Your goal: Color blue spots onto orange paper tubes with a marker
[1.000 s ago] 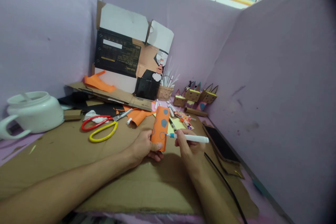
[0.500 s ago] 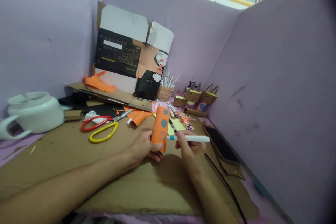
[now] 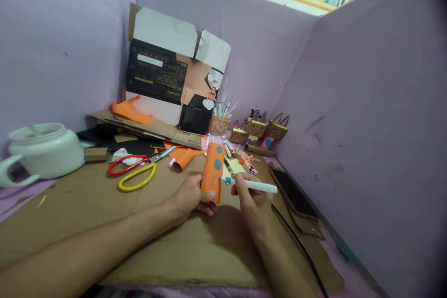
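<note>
My left hand (image 3: 192, 195) grips the lower end of an orange paper tube (image 3: 211, 167), thumb across its front and fingers behind it. Two filled blue-grey spots show on the tube's upper right, with outlined circles lower down and along its left side. Between the thumb and fingers of my right hand (image 3: 254, 200) is a white marker (image 3: 254, 186) with a blue collar. Its tip meets the tube's right side beside an unfilled circle. The tube stands roughly upright above the brown cardboard sheet (image 3: 174, 256).
Red-and-yellow scissors (image 3: 138, 181) lie left of the tube, with a white pot (image 3: 47, 151) farther left. Behind are an unfolded box (image 3: 157, 70), a basket of markers (image 3: 219, 125) and small cardboard animal figures (image 3: 256, 128). A phone (image 3: 295, 193) and black cable (image 3: 300, 244) are at right.
The marker's tip has moved slightly up along the tube's right side, and its rear end has dipped a little. My left hand keeps its hold on the tube.
</note>
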Motion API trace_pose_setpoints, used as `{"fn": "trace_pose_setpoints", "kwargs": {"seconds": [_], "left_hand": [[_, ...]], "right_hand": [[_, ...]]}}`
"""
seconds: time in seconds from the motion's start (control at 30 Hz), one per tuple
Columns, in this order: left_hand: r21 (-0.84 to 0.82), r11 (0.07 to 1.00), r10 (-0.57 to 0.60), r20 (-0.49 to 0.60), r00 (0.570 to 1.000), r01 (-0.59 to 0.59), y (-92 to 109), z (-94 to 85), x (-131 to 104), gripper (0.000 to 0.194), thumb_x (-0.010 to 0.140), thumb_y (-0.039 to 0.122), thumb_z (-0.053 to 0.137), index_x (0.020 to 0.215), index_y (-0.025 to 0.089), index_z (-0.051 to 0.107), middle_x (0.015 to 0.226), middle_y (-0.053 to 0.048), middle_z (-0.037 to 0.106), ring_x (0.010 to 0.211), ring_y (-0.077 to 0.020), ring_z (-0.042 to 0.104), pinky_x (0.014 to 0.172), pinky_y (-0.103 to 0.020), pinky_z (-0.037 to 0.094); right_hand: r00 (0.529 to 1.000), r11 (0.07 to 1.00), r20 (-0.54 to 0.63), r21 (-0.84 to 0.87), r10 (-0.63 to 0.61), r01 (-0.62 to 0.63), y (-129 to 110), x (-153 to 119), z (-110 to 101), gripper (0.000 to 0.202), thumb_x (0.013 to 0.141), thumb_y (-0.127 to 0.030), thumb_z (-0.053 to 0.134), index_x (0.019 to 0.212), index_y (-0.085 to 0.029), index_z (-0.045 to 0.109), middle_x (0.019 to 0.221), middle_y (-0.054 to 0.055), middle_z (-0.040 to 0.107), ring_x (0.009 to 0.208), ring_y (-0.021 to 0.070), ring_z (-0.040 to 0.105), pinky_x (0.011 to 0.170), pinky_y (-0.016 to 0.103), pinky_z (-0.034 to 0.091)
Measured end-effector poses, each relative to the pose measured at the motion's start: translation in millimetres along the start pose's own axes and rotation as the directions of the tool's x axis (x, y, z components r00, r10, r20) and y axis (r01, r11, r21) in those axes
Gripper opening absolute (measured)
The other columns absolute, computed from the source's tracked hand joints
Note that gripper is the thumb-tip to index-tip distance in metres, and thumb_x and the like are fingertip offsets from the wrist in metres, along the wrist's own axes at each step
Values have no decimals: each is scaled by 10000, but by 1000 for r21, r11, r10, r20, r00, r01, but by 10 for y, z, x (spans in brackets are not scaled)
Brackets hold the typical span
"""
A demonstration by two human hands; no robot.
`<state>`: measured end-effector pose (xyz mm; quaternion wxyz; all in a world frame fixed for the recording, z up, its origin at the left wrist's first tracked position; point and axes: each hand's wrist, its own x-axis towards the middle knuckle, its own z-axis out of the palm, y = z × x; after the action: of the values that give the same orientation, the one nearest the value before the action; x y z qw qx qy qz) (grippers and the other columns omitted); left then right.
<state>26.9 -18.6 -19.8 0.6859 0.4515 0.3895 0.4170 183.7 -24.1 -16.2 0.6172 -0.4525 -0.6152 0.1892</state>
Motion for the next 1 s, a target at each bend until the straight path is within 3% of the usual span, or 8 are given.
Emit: {"fn": "trace_pose_setpoints", "kwargs": {"seconds": [0.4,0.67,1.0], "left_hand": [[17,1000,-22,-20,1000,22,30,27,-3,442,529,289,777,850,143,510,652,-3,617,497,-136,616,454,-241,508],[7,1000,-25,-15,1000,25,26,28,-6,431,531,275,771,840,142,502,632,6,612,494,-133,614,443,-229,504],[25,999,-30,-23,999,30,24,31,-6,435,517,272,759,847,143,508,632,-1,627,482,-133,615,432,-229,509]], "right_hand": [[996,999,84,29,14,-17,9,-15,0,274,852,-381,575,710,-159,654,488,-16,577,438,122,553,437,226,436],[1000,1000,-3,6,-11,11,21,-3,-5,264,856,-369,582,712,-159,652,528,-10,597,479,124,567,473,229,450],[995,999,95,36,-3,0,-3,-16,-3,257,845,-358,584,703,-155,650,485,-14,581,437,119,558,435,216,443]]}}
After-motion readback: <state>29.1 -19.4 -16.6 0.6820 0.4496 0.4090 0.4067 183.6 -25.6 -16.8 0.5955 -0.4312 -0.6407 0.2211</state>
